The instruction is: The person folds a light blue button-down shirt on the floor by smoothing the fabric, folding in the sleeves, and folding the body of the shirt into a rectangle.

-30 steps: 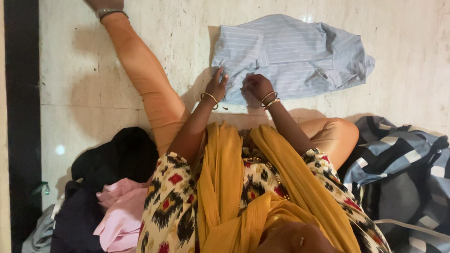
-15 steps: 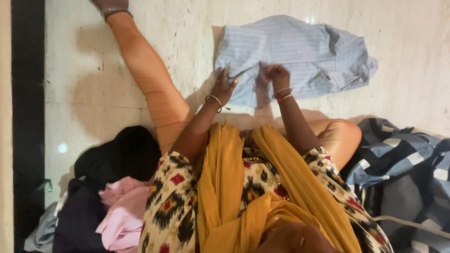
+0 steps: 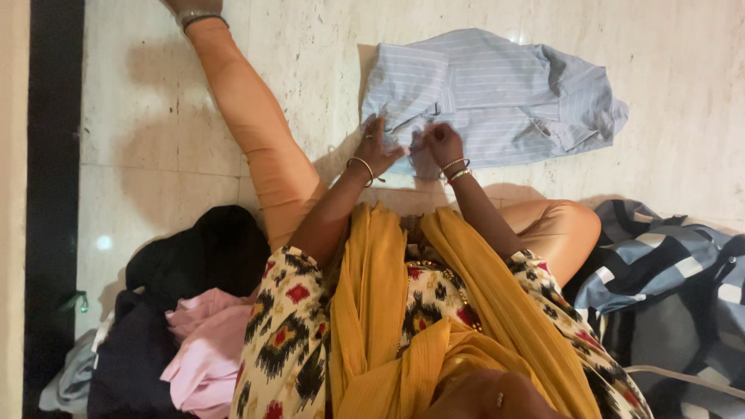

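So the light blue striped shirt is spread out on the pale marble floor, straight in front of the person sitting there with one leg stretched out. Both hands are down at its near edge. The left hand looks laid on the cloth with its fingers spread loose rather than pinching anything. The right hand has its fingers curled shut around a small bunch of the fabric, just beside the left hand.

What could go wrong from here, imo: the floor looks slick and polished, so a tug from that right hand could drag the whole shirt along instead of only shifting the edge, and the far sleeve, which is already rumpled, would bunch up worse. The left hand is only resting, so it may not pin the cloth enough to stop that.

The shirt mostly lies beyond the fingers, stretching away and to the right of them, only the near hem under them.

Nearby there's a pile of dark and pink clothes on the left and a checked blue fabric on the right, both well apart from the shirt.
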